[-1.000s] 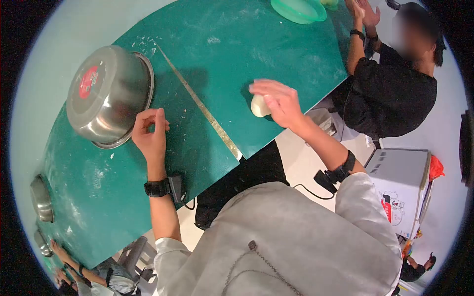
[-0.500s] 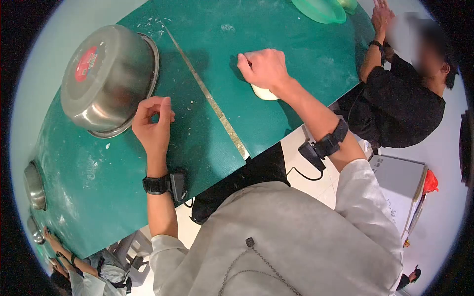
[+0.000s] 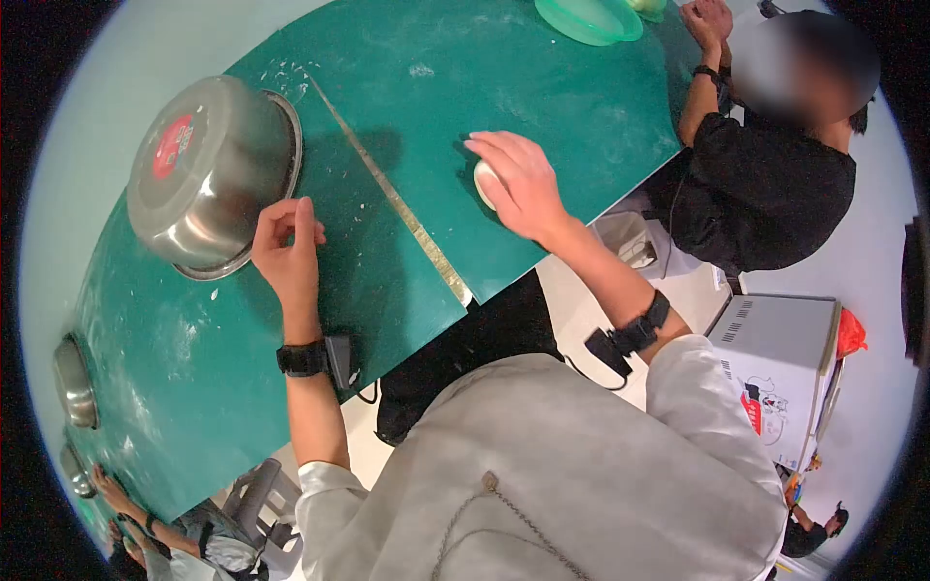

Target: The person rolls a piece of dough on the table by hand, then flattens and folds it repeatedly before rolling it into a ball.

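At the far left, two small metal bowls stand on the green desk point(image 3: 223, 373), near the edge. Next comes a large steel basin point(image 3: 208, 174), turned upside down. The left hand point(image 3: 289, 237) is just beside its rim, with the fingers curled toward the thumb. Then a gold strip point(image 3: 412, 223) crosses the desk. To the right, the right hand point(image 3: 521, 184) has its fingers extended close together, over a pale dough ball point(image 3: 485, 184) on the desk. Farther right is a green basin point(image 3: 591, 19).
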Demonstrator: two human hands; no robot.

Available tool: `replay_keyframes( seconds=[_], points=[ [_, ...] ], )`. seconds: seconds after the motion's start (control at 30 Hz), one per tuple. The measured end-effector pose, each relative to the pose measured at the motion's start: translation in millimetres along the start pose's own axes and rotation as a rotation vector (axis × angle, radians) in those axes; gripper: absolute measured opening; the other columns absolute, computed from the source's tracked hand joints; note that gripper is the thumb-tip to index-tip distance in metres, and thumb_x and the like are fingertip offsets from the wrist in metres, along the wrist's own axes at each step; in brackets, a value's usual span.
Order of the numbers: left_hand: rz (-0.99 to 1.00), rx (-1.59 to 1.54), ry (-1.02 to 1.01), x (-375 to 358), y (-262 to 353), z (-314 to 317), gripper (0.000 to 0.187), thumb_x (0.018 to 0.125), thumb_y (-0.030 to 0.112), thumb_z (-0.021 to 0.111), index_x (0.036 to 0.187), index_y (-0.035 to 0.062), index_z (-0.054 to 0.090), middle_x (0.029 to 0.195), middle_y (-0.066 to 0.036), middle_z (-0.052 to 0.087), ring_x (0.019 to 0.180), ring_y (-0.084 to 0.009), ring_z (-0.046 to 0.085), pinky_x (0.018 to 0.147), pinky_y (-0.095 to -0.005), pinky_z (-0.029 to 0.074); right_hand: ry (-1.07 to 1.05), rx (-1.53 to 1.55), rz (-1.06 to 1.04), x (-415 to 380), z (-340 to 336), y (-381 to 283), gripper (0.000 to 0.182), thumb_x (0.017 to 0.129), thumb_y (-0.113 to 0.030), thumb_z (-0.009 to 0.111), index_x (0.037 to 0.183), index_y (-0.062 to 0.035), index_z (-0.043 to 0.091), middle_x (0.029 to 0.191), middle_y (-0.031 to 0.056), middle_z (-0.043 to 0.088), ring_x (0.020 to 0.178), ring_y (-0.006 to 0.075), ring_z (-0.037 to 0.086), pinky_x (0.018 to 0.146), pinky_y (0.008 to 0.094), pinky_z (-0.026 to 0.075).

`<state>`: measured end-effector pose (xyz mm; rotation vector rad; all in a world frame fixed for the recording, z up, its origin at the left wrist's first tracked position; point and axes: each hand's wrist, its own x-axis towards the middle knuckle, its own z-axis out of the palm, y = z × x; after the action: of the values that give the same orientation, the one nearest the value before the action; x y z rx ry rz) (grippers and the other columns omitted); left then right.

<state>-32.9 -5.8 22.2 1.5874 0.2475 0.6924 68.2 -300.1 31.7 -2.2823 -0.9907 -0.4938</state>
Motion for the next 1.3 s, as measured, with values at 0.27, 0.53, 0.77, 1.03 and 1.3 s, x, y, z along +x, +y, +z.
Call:
replay_keyframes(
  seconds=[0.27, 0.53, 0.77, 1.03, 1.3],
  points=[
    [-0.025, -0.025, 0.014, -0.7, 1.1, 2.3, 0.010, 0.092, 0.010, 0.070, 0.093, 0.0028, 0.063, 0.069, -0.003, 0.063, 0.057, -0.0071, 0.057, 0.052, -0.0203, 0.044, -0.078, -0.106, 0.079, -2.6, -37.7, -17.6, 0.030, 0.095, -0.028, 0.052, 0.091, -0.0052, 0.071, 0.098, 0.0142, 0.071, 0.098, 0.0330, 0.066, 0.088, 0.0463, 0.050],
    [-0.032, -0.018, 0.022, 0.6, 5.3, 1.5, 0.009, 0.092, 0.009, 0.069, 0.093, 0.0024, 0.063, 0.070, -0.003, 0.063, 0.058, -0.0072, 0.057, 0.053, -0.0208, 0.044, -0.059, -0.304, 0.298, 56.1, 21.0, 3.6, 0.044, 0.095, -0.040, 0.048, 0.069, -0.0097, 0.068, 0.061, 0.0178, 0.064, 0.058, 0.0401, 0.064, 0.057, 0.0527, 0.052],
    [-0.023, 0.008, -0.070, 1.4, 1.3, 5.2, 0.008, 0.093, 0.009, 0.068, 0.094, 0.0030, 0.062, 0.071, -0.003, 0.060, 0.060, -0.0087, 0.055, 0.054, -0.0227, 0.044, -0.033, -0.334, 0.212, 72.7, 31.4, 23.7, 0.040, 0.093, -0.036, 0.049, 0.069, -0.0093, 0.067, 0.062, 0.0159, 0.064, 0.058, 0.0387, 0.064, 0.056, 0.0501, 0.052],
    [-0.035, 0.010, 0.040, -0.2, 1.8, 0.4, 0.007, 0.093, 0.007, 0.068, 0.093, 0.0028, 0.062, 0.071, -0.003, 0.062, 0.058, -0.0078, 0.057, 0.052, -0.0207, 0.045, 0.031, -0.167, -0.024, 38.6, 15.2, 10.3, 0.031, 0.093, -0.034, 0.057, 0.106, -0.0104, 0.070, 0.120, 0.0088, 0.065, 0.119, 0.0295, 0.057, 0.098, 0.0448, 0.043],
    [-0.037, -0.029, 0.031, -1.6, 5.3, 1.5, 0.007, 0.093, 0.006, 0.067, 0.093, 0.0022, 0.062, 0.071, -0.003, 0.061, 0.058, -0.0076, 0.056, 0.051, -0.0208, 0.044, -0.286, -0.056, 0.033, -23.5, -44.0, -23.5, 0.040, 0.095, -0.034, 0.056, 0.122, -0.0057, 0.064, 0.136, 0.0142, 0.058, 0.132, 0.0333, 0.048, 0.112, 0.0491, 0.034]
  ],
)
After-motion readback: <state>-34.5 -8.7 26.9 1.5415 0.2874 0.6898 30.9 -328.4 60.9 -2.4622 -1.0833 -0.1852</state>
